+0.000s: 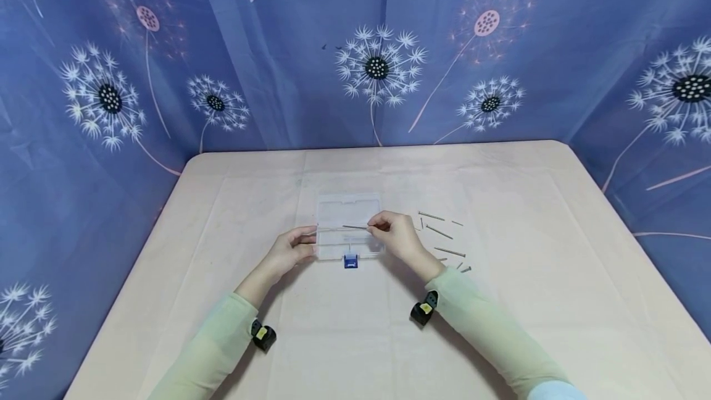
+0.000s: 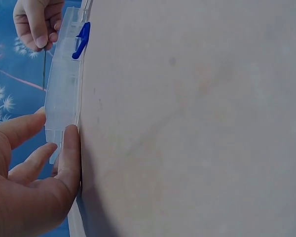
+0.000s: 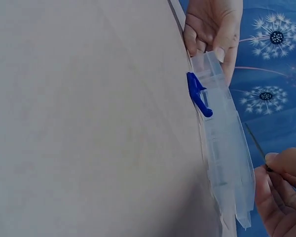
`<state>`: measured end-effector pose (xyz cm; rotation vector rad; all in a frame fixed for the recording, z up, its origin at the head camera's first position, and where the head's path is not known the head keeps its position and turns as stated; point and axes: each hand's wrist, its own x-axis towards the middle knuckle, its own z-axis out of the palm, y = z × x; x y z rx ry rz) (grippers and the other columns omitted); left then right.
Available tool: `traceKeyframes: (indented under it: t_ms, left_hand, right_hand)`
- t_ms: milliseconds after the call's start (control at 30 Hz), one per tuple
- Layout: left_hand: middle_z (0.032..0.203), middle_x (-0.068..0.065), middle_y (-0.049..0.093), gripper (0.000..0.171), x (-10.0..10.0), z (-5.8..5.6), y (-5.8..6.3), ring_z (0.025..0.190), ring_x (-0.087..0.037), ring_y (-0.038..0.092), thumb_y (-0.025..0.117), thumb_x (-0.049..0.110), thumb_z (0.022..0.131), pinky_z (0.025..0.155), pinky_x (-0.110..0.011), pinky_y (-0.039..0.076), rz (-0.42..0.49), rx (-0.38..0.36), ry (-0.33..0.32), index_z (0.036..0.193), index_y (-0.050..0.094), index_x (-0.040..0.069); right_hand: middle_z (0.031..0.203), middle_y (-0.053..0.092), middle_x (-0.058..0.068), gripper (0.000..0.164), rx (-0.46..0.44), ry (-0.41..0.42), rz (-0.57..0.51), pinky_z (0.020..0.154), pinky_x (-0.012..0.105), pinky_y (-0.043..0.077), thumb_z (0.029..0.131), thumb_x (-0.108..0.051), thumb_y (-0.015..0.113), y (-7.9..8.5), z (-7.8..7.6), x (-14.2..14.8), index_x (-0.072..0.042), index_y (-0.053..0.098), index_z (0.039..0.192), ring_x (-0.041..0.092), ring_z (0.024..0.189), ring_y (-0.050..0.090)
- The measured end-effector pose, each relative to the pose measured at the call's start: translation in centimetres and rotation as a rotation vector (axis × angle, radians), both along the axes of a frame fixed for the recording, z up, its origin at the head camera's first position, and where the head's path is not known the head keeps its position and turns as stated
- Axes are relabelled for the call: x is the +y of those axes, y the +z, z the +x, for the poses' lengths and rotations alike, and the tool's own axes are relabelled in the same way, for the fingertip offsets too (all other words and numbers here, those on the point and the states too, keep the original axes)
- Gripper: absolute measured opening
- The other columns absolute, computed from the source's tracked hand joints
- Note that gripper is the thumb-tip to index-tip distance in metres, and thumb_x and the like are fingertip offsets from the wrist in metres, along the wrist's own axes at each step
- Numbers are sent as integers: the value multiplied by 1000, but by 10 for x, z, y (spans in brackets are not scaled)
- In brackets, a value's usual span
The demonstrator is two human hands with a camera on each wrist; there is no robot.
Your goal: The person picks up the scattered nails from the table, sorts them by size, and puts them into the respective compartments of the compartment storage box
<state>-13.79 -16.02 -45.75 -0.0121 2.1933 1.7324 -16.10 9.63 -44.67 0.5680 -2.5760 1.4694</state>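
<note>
A clear plastic box [image 1: 330, 252] with a blue latch [image 1: 351, 262] lies on the table, its lid [image 1: 349, 207] folded back away from the person. My left hand [image 1: 286, 252] holds the box's left end between thumb and fingers; the left wrist view shows fingertips on both sides of that end. Above the box, my right hand [image 1: 395, 234] pinches a thin grey nail [image 1: 354, 227] between thumb and forefinger, its free end pointing left. The right wrist view shows the same nail [image 3: 255, 140] beyond the box wall [image 3: 227, 133]. Faint thin shapes show inside the box; their kind is unclear.
Right of the box lie several loose nails, among them a long one [image 1: 450, 252], another long one [image 1: 439, 231] and a short one [image 1: 457, 223]. A pale cloth covers the table [image 1: 355, 338]. Blue dandelion-print curtains [image 1: 289, 79] hang behind and at both sides.
</note>
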Motion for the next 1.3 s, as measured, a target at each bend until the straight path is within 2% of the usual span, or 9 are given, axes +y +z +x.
traceKeyframes:
  t_ms: [333, 567, 767, 1000, 1300]
  left_hand:
    - [130, -31, 50, 53, 1, 1, 2, 106, -24, 60, 58, -4, 87, 83, -25, 57, -2, 7, 18, 137, 42, -8]
    - [131, -32, 49, 54, 3, 2, 3, 101, -18, 60, 58, -6, 86, 81, -21, 57, 25, 5, 24, 137, 41, -9]
    - [131, -33, 48, 55, 3, 1, 3, 106, -24, 60, 58, -7, 85, 82, -22, 57, 44, 15, 22, 137, 40, -10]
    - [131, -34, 46, 55, 4, 1, 2, 106, -25, 60, 57, -10, 85, 83, -23, 57, 67, -1, 37, 137, 40, -11]
    - [131, -36, 45, 54, 4, 1, 1, 103, -21, 61, 57, -10, 85, 82, -21, 57, 86, 10, 38, 136, 39, -13]
  right_hand:
    - [80, 72, 11, 4, 17, 4, 107, 66, 26, 58, 82, 0, 68, 0, -3, -5, 1, 70, 86, 21, 72, 66]
    - [85, 72, 14, 8, 8, 16, 154, 71, 31, 60, 82, 1, 68, 0, -4, -7, 3, 71, 90, 24, 78, 69]
    - [93, 72, 17, 15, -15, 27, 166, 74, 32, 60, 83, 1, 67, 1, -2, -6, 5, 69, 97, 26, 82, 68]
    - [97, 71, 18, 17, 2, 14, 115, 75, 34, 60, 83, 1, 66, 8, 4, 1, 6, 69, 99, 29, 85, 68]
    - [95, 69, 21, 20, 55, -64, 46, 73, 41, 59, 81, 1, 69, 16, 11, 21, 8, 68, 100, 33, 84, 67]
